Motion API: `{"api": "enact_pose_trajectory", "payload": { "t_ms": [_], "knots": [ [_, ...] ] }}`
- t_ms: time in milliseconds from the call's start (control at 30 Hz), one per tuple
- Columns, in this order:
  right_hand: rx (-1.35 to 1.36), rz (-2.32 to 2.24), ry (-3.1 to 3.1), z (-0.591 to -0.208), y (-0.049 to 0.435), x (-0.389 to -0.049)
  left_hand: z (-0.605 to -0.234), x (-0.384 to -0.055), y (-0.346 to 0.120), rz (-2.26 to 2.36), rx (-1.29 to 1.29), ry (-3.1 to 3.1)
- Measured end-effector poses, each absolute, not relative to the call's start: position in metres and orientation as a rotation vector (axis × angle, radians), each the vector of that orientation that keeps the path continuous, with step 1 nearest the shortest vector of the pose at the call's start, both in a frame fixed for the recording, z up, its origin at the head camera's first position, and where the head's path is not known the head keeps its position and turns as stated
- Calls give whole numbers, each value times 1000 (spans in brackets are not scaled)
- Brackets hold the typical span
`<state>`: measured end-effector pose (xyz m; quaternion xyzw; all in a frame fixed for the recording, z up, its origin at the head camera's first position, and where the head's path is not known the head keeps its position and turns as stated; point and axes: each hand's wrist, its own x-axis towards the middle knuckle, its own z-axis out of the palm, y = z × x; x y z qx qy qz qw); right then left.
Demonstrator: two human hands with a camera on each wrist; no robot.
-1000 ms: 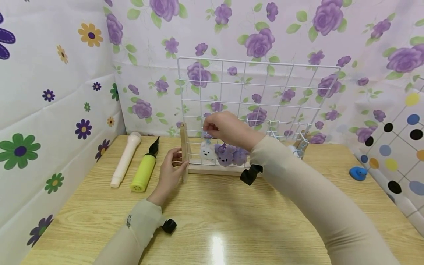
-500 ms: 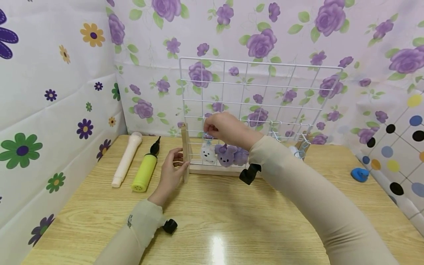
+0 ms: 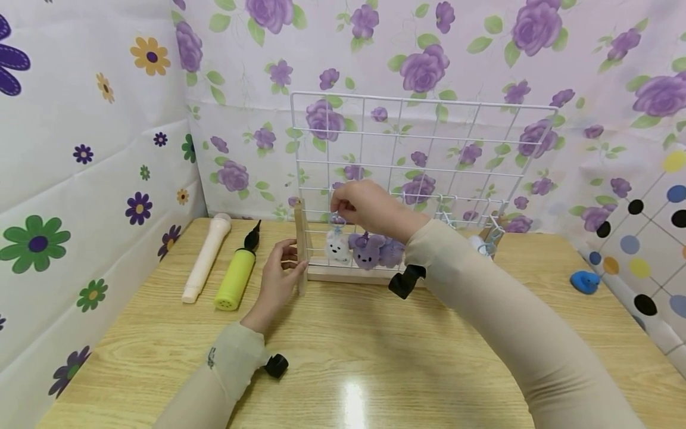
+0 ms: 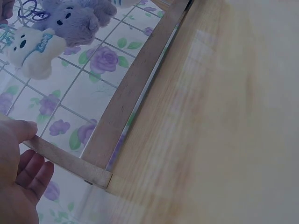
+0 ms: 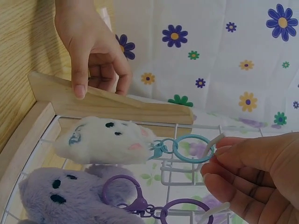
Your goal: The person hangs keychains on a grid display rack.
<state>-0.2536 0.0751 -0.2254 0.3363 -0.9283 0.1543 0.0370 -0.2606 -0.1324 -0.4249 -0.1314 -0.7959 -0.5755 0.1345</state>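
Note:
A white plush keychain (image 5: 107, 140) with a light blue ring (image 5: 194, 148) hangs at the left of a white wire grid rack (image 3: 396, 138). My right hand (image 3: 370, 205) pinches that ring, which loops over a white hook (image 5: 216, 143) on the grid. Beside it, a purple plush keychain (image 3: 366, 251) hangs by a purple ring (image 5: 187, 205) on another hook. My left hand (image 3: 277, 271) holds the rack's wooden side foot (image 4: 70, 163), thumb on one side and fingers on the other.
More plush keychains hang along the rack, one purple and one whitish (image 3: 479, 243) at the right end. Left on the wooden table (image 3: 321, 357) lie a pale microphone-shaped stick (image 3: 208, 257) and a yellow-green hand pump (image 3: 236, 277). A blue toy duck (image 3: 585, 282) sits far right.

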Motion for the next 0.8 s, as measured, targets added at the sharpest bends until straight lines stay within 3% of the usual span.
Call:
{"api": "enact_pose_trajectory", "payload": {
  "t_ms": [800],
  "knots": [
    [1036,696,-2697,-232,86,-235,-428,-260,-137,-1582,-383,-2265]
  ]
}}
